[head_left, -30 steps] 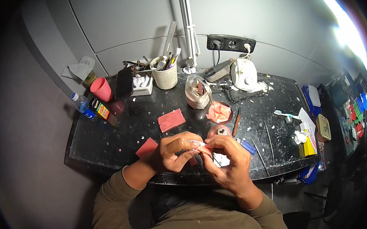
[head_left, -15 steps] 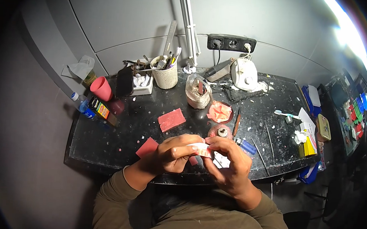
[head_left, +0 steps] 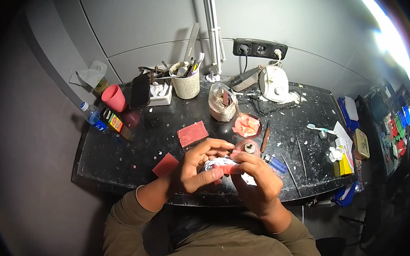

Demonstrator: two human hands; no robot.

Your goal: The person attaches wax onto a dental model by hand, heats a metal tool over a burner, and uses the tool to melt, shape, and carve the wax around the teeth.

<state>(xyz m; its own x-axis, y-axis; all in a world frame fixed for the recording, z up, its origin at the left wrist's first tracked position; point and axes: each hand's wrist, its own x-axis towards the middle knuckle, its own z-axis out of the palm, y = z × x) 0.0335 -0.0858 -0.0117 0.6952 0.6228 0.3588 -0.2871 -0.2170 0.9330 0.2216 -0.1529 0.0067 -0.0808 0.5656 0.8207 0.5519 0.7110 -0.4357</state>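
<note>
A small white piece with a pink-red edge [head_left: 221, 166] is held between both hands above the front of the black desk. My left hand [head_left: 197, 167] grips its left side, the thumb on the pink edge and the fingers curved behind. On its right side, my right hand [head_left: 258, 177] has fingers and thumb closed round it. Flat pink sheets lie near my left hand, one [head_left: 192, 134] behind it and another [head_left: 166, 165] beside the wrist. Behind my right hand stands a round burner-like jar [head_left: 249, 148], partly hidden.
Behind the hands are a dish with pink material [head_left: 247, 125], a bagged container [head_left: 222, 103] and a wooden-handled tool [head_left: 265, 139]. A blue lighter [head_left: 277, 164] and metal tools lie right. A pink cup [head_left: 114, 98] and bottle [head_left: 93, 116] stand left.
The held piece has been turned, showing more of its ridged white face. My left fingers have lifted and spread, with the thumb now on the front edge. The view has shifted slightly.
</note>
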